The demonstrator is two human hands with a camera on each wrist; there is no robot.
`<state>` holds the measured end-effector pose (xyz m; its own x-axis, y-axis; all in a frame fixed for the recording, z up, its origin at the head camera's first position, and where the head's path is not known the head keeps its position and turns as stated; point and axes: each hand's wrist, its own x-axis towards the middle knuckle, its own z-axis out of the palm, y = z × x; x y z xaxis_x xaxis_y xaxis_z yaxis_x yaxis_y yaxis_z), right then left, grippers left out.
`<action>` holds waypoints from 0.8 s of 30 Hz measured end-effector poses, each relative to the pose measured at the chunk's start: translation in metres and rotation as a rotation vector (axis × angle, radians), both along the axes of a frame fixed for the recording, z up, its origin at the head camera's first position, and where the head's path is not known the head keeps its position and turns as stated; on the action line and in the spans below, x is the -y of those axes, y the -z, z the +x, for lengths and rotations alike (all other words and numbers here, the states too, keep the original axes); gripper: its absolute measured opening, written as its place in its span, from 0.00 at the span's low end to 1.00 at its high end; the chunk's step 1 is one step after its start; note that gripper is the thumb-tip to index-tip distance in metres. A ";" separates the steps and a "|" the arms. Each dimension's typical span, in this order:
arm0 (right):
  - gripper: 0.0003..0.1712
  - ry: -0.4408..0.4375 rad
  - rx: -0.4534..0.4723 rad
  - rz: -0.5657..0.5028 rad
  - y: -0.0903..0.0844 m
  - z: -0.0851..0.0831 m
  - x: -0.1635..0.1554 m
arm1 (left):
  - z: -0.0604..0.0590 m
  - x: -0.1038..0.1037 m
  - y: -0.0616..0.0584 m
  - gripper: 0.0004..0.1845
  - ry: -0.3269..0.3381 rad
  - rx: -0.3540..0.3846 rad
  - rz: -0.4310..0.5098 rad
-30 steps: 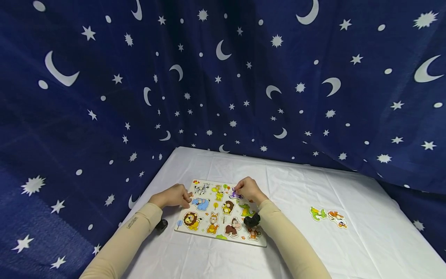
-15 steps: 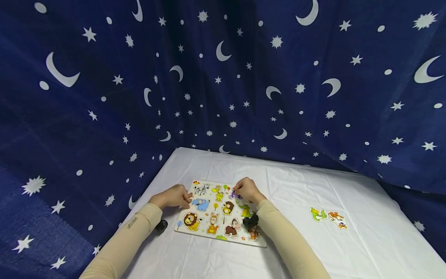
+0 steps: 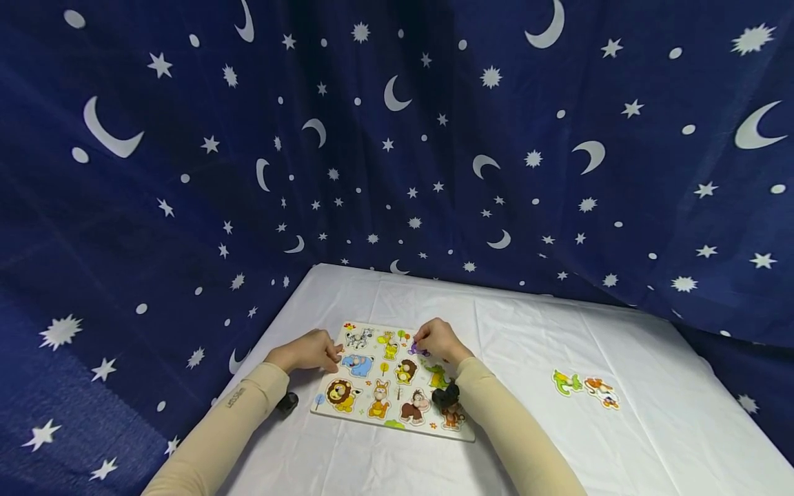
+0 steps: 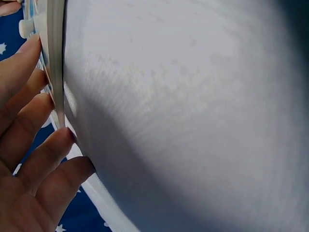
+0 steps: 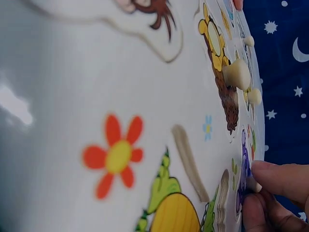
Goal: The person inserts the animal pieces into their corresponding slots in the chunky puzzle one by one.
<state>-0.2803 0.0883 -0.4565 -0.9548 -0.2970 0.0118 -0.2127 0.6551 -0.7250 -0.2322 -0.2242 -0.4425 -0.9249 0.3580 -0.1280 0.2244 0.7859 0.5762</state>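
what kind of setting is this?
Likely a staged tabletop recording setup, not a lived-in room: a star-and-moon backdrop cloth hangs all around a white-covered table bearing only an animal peg puzzle board and two loose pieces.

Table under a creased white cloth (image 3: 533, 344), animal peg puzzle board (image 3: 366, 413) lying flat at its left, two loose animal pieces (image 3: 585, 386) lying apart at its right

place: staged recording booth | cue: star-moon backdrop cloth (image 3: 186, 172) | white-draped table (image 3: 620, 448)
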 end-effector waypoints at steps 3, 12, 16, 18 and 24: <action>0.06 -0.011 -0.007 -0.005 0.002 0.003 -0.002 | 0.000 -0.001 0.003 0.05 0.005 0.000 -0.004; 0.11 0.041 -0.070 0.018 -0.003 0.013 -0.013 | -0.001 -0.004 0.007 0.04 0.024 0.001 0.000; 0.13 0.049 -0.084 0.038 -0.011 0.014 -0.024 | -0.003 -0.003 0.007 0.05 0.034 -0.011 -0.018; 0.13 0.055 -0.085 0.044 -0.015 0.014 -0.032 | -0.003 -0.001 0.006 0.05 0.037 -0.013 -0.020; 0.13 0.128 -0.088 0.080 -0.019 0.011 -0.057 | -0.005 0.000 0.002 0.05 0.041 -0.011 -0.043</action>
<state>-0.2689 0.1451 -0.4377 -0.9812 -0.1761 0.0786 -0.1842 0.7357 -0.6518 -0.2377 -0.2247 -0.4442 -0.9111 0.3896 -0.1343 0.2627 0.8002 0.5392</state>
